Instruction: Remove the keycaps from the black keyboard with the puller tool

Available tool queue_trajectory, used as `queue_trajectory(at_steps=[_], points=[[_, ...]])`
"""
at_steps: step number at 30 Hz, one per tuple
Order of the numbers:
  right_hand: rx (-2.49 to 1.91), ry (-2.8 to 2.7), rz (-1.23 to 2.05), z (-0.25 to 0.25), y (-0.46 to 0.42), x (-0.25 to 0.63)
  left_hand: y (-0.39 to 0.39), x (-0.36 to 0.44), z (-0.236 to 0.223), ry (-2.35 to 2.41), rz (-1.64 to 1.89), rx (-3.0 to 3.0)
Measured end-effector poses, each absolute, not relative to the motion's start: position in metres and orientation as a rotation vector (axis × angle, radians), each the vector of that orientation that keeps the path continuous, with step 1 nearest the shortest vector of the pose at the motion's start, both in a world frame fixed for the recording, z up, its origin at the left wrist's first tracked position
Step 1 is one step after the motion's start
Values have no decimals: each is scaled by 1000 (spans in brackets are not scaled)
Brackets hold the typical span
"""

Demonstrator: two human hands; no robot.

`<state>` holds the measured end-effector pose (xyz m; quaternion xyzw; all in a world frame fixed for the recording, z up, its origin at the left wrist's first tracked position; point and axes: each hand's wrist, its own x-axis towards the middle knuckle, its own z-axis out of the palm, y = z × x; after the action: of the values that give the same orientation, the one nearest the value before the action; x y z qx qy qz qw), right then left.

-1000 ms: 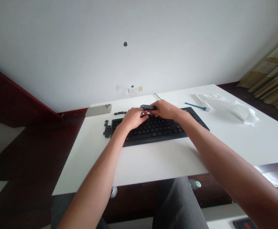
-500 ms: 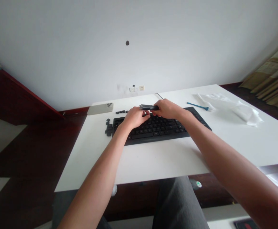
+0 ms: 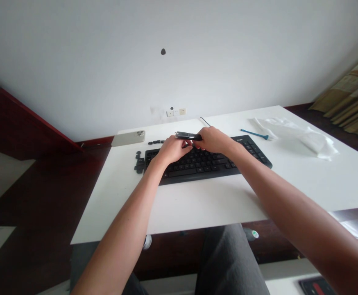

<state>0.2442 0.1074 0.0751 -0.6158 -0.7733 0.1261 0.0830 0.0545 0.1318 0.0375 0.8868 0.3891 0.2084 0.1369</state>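
Note:
A black keyboard point(image 3: 194, 169) lies on the white table, with both my hands over its upper middle part. My right hand point(image 3: 213, 140) is closed around a dark pen-shaped tool point(image 3: 187, 135), whose shiny end points left over the back of my left hand. My left hand point(image 3: 173, 149) rests on the keyboard's left half, its fingers curled in close to my right fingertips. Whatever those left fingers hold is hidden. Loose black keycaps point(image 3: 140, 164) sit beside the keyboard's left edge, and more keycaps point(image 3: 156, 142) line up behind it.
A phone point(image 3: 129, 138) lies at the table's back left corner. To the right are a blue brush-like stick point(image 3: 254, 134) and a crumpled white plastic bag point(image 3: 308, 139). A cable point(image 3: 205, 121) runs behind the keyboard. Wall sockets point(image 3: 176, 112) are beyond the table.
The dark tool has shifted slightly left and up across my left hand. Both hands stay at the same part of the keyboard, and the whole view has moved slightly.

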Motion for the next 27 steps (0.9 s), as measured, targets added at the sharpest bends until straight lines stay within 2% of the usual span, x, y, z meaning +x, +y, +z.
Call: queue_trajectory(at_steps=[10, 18, 27], points=[[-1486, -2362, 790, 70, 121, 272, 132, 55, 40, 1154, 548, 2561], [-1710, -2158, 574, 71, 111, 244, 132, 54, 42, 1175, 571, 2499], [-1687, -1967, 776, 61, 120, 250, 131, 54, 39, 1132, 607, 2401]])
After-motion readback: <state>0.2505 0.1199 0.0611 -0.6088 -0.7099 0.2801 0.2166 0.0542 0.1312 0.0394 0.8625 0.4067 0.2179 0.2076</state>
